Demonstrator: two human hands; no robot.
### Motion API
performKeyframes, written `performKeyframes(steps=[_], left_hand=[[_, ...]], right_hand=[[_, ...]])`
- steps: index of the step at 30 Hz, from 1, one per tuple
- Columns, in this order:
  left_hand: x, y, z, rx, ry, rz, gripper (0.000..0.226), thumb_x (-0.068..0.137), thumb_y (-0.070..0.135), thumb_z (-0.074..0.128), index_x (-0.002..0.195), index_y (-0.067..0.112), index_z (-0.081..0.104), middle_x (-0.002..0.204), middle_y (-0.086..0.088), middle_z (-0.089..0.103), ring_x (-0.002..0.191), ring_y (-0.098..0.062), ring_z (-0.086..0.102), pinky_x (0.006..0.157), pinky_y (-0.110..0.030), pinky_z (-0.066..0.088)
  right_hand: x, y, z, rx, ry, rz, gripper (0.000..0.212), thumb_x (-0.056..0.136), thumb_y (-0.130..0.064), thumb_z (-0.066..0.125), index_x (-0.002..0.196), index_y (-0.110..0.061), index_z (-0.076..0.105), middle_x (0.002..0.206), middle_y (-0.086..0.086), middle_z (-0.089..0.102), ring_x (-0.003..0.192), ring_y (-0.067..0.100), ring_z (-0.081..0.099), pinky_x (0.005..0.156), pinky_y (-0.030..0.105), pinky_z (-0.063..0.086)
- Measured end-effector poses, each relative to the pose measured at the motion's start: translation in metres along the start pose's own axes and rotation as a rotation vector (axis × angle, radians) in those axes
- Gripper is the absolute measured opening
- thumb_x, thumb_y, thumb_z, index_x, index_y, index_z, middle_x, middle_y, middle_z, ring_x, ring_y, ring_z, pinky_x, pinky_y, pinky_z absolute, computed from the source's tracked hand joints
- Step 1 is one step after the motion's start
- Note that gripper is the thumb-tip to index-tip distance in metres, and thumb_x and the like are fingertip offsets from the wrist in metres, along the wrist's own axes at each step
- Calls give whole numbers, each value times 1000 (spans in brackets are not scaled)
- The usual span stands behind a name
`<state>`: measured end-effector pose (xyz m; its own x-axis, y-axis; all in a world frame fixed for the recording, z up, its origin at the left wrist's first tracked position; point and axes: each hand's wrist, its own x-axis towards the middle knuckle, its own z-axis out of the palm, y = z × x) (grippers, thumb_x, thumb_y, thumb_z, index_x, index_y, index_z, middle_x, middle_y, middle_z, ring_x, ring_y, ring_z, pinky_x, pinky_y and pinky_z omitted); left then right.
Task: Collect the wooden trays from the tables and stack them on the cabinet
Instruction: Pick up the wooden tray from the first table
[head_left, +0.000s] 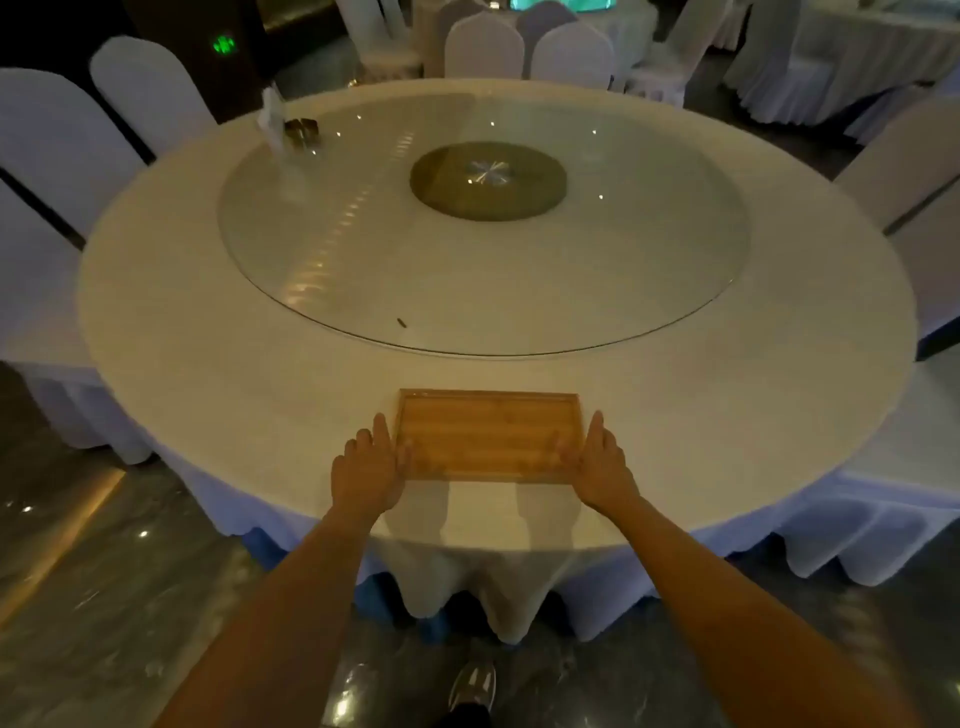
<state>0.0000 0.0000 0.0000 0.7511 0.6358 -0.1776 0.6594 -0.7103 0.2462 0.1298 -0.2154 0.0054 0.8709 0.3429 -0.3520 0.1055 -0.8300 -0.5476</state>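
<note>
From my seat this looks like the very start of a pickup: one wooden tray (488, 435) lies flat near the front edge of the round table (234, 364), not yet lifted, and no cabinet shows anywhere in view, so the carrying and stacking all lie ahead. I can't tell how many trays remain on other tables

Going left to right. My left hand (370, 467) sits at the tray's left short edge, fingers spread flat on the cloth and the thumb side touching the rim; it is open, not clamped. The tray between the hands is a shallow rectangle of pale golden wood, straight-grained, with a low raised lip all round and nothing in it. My right hand (602, 462) mirrors the left at the right short edge, fingers extended and pressed against the rim, also unclosed. I'd judge the hands are bracketing the tray just ahead of a squeeze and lift

The table wears a smooth cream cloth that drapes in scallops over a blue skirt. Further back sits a big glass turntable (649, 249), glossy with light spots, on a dark round hub. Fabric-covered chairs (57, 135) ring the table, over a polished dark stone floor
</note>
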Motion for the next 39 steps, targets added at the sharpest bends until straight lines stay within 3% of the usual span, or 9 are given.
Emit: performKeyframes(steps=[6, 13, 17, 28, 31, 35, 39], left_hand=[[56, -9, 19, -33, -191, -107, 53, 98, 44, 26, 130, 3, 39, 131, -20, 47, 118, -37, 50, 94, -46, 42], [83, -8, 31, 52, -259, -107, 54, 97, 47, 23, 122, 6, 47, 126, -17, 52, 114, -34, 53, 91, -43, 45], [93, -4, 32, 93, -248, -113, 54, 98, 45, 22, 120, 5, 50, 122, -17, 56, 110, -33, 57, 89, -41, 47], [104, 7, 28, 114, -211, -24, 56, 98, 46, 22, 115, 2, 53, 117, -18, 62, 106, -34, 60, 87, -40, 47], [109, 27, 23, 89, -198, 17, 54, 98, 45, 22, 114, 2, 51, 113, -19, 63, 104, -36, 61, 85, -40, 47], [115, 64, 25, 81, -191, 92, 53, 99, 44, 21, 116, 3, 50, 114, -21, 63, 106, -39, 59, 86, -41, 45], [120, 118, 34, 35, -192, 218, 53, 98, 45, 20, 116, 4, 49, 111, -22, 64, 104, -40, 59, 84, -41, 46]], right_hand=[[49, -4, 13, -71, 7, 166, 68, 97, -35, 36, 149, -8, 2, 151, 20, 26, 135, 37, 31, 109, 47, 29], [75, -1, 23, -155, 44, 254, 47, 97, -36, 35, 127, -1, 38, 131, 21, 46, 119, 37, 48, 96, 45, 42], [80, 3, 26, -173, 11, 318, 41, 97, -29, 36, 126, -1, 39, 131, 19, 47, 119, 35, 50, 96, 42, 43], [75, 14, 24, -141, 68, 284, 45, 96, -39, 36, 118, 0, 44, 122, 19, 53, 110, 32, 56, 91, 39, 46], [71, 26, 11, -44, 94, 318, 44, 96, -39, 37, 116, 0, 42, 120, 20, 54, 106, 33, 57, 89, 41, 46], [61, 49, -10, 197, 162, 329, 24, 96, -37, 38, 99, -13, 34, 110, 17, 55, 92, 27, 56, 86, 43, 48], [44, 78, -39, 294, 338, 377, 29, 95, -37, 41, 105, -11, 37, 113, 17, 55, 95, 29, 57, 87, 44, 49]])
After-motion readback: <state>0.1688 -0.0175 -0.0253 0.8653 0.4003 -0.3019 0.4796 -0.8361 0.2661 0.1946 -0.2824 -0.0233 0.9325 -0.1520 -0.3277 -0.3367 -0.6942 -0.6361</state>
